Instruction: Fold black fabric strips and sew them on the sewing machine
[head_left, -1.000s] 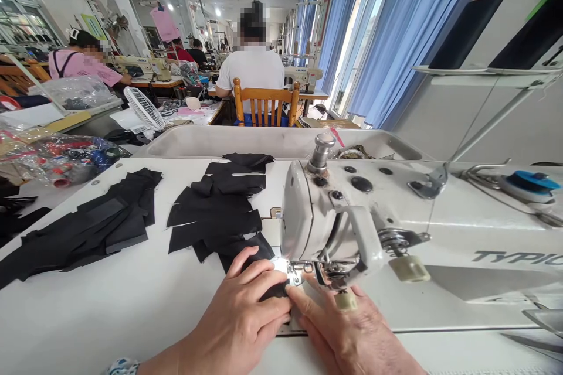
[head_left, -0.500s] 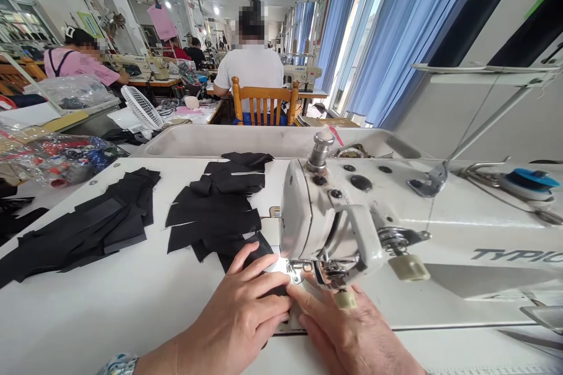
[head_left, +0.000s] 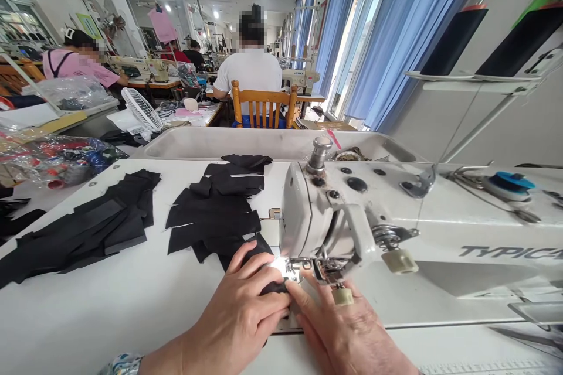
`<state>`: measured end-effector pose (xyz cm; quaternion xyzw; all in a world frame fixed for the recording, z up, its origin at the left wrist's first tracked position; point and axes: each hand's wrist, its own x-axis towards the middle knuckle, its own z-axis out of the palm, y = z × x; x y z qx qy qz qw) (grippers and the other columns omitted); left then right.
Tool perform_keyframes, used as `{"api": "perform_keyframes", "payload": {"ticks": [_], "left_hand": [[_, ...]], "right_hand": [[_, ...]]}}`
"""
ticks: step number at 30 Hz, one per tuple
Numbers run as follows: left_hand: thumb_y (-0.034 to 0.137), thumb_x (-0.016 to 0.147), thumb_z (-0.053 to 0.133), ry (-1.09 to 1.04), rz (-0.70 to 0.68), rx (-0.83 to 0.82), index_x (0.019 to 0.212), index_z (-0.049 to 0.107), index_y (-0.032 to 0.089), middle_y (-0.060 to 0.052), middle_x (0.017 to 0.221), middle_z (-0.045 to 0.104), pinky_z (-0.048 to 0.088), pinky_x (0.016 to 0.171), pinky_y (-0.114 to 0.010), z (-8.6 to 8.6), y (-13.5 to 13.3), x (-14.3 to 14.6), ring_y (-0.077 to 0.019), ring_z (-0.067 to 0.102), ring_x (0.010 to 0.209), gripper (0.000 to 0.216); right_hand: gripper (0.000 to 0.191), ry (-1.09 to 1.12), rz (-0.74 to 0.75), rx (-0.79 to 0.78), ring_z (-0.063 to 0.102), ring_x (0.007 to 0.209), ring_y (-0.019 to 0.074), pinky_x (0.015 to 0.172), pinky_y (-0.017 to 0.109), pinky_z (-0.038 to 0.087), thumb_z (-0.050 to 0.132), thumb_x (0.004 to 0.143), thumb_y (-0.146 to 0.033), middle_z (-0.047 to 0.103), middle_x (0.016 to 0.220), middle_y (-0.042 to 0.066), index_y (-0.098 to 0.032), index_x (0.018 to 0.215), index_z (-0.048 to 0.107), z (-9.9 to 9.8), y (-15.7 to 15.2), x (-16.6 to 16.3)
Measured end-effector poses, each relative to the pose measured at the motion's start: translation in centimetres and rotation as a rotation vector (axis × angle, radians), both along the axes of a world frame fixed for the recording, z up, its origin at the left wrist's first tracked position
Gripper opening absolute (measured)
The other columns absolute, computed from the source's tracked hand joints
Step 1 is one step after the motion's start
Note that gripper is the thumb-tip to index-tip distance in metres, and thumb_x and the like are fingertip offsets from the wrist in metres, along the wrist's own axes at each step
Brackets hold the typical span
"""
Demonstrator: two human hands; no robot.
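My left hand [head_left: 246,299] lies with fingers spread on a black fabric piece [head_left: 273,288], just left of the needle area of a white sewing machine [head_left: 299,211]. My right hand [head_left: 341,319] rests flat under the machine head, its index fingertip at the fabric's edge near the left thumb. The machine head hides some of its fingers. A lamp lights the presser foot [head_left: 294,272] between the hands. Beyond the left fingers, several black fabric strips [head_left: 215,217] overlap on the white table [head_left: 109,316].
Another pile of black strips [head_left: 101,217] lies at left. Behind the machine is a pale tray [head_left: 220,143]. A small white fan [head_left: 141,108] and plastic-wrapped items [head_left: 65,161] stand left. Thread cones [head_left: 455,41] are upper right. Scissors [head_left: 528,337] lie lower right. Co-workers sit ahead.
The view has shifted slightly, so the machine's right side and thread cones appear further left. Both hands keep nearly the same place at the presser foot, with fingers moved very little.
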<state>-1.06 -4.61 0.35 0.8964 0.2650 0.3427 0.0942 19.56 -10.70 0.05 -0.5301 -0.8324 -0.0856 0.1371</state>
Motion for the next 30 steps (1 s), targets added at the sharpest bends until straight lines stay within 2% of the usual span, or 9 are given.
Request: {"api": "perform_keyframes", "payload": {"ticks": [6, 11, 16, 21, 26, 30], "left_hand": [[0.007, 0.097, 0.06, 0.009, 0.031, 0.056, 0.088, 0.068, 0.023, 0.001, 0.092, 0.068, 0.034, 0.116, -0.054, -0.27, 0.16, 0.67, -0.0193, 0.063, 0.104, 0.02], [0.006, 0.097, 0.058, 0.01, 0.047, 0.061, 0.088, 0.07, 0.024, 0.001, 0.087, 0.065, 0.035, 0.115, -0.056, -0.38, 0.25, 0.8, -0.0202, 0.063, 0.104, 0.023], [0.007, 0.097, 0.059, 0.007, 0.052, 0.036, 0.089, 0.071, 0.024, 0.001, 0.085, 0.064, 0.035, 0.116, -0.057, -0.38, 0.28, 0.76, -0.0206, 0.062, 0.106, 0.023], [0.005, 0.094, 0.063, -0.004, 0.049, 0.012, 0.09, 0.072, 0.024, 0.002, 0.092, 0.066, 0.034, 0.117, -0.056, -0.62, 0.27, 0.74, -0.0201, 0.061, 0.106, 0.022], [0.006, 0.095, 0.062, -0.012, 0.046, 0.003, 0.089, 0.071, 0.024, 0.002, 0.093, 0.067, 0.031, 0.119, -0.057, -0.68, 0.16, 0.73, -0.0195, 0.062, 0.107, 0.021], [0.007, 0.097, 0.06, -0.023, 0.052, 0.01, 0.088, 0.07, 0.024, 0.003, 0.093, 0.067, 0.03, 0.12, -0.057, -0.62, 0.1, 0.7, -0.0189, 0.062, 0.106, 0.022]], "right_hand": [[0.039, 0.022, -0.016, 0.083, 0.07, 0.094, 0.0239, 0.089, 0.041, 0.056, 0.056, 0.093, -0.021, 0.074, 0.113, 0.007, -0.03, 0.13, 0.063, 0.07, 0.43, 0.38], [0.035, 0.039, 0.044, 0.105, 0.07, 0.089, 0.022, 0.09, 0.04, 0.056, 0.051, 0.097, -0.02, 0.074, 0.112, 0.008, -0.026, 0.129, 0.064, 0.75, 0.73, 0.16], [0.036, 0.059, 0.005, 0.133, 0.071, 0.091, 0.0238, 0.087, 0.042, 0.058, 0.048, 0.101, -0.025, 0.073, 0.116, 0.01, -0.026, 0.134, 0.062, 0.35, 0.55, 0.27], [0.04, 0.111, 0.008, 0.026, 0.07, 0.105, 0.0252, 0.094, 0.043, 0.058, 0.052, 0.097, -0.023, 0.07, 0.126, 0.008, -0.029, 0.135, 0.062, 0.54, 0.22, 0.19], [0.046, 0.157, -0.022, -0.071, 0.068, 0.111, 0.0266, 0.096, 0.045, 0.059, 0.055, 0.095, -0.019, 0.068, 0.129, 0.008, -0.031, 0.138, 0.06, 0.46, 0.18, -0.37], [0.041, 0.149, -0.04, -0.103, 0.068, 0.111, 0.027, 0.094, 0.045, 0.06, 0.054, 0.096, -0.02, 0.068, 0.129, 0.009, -0.031, 0.135, 0.062, 0.0, 0.28, -0.29]]}}
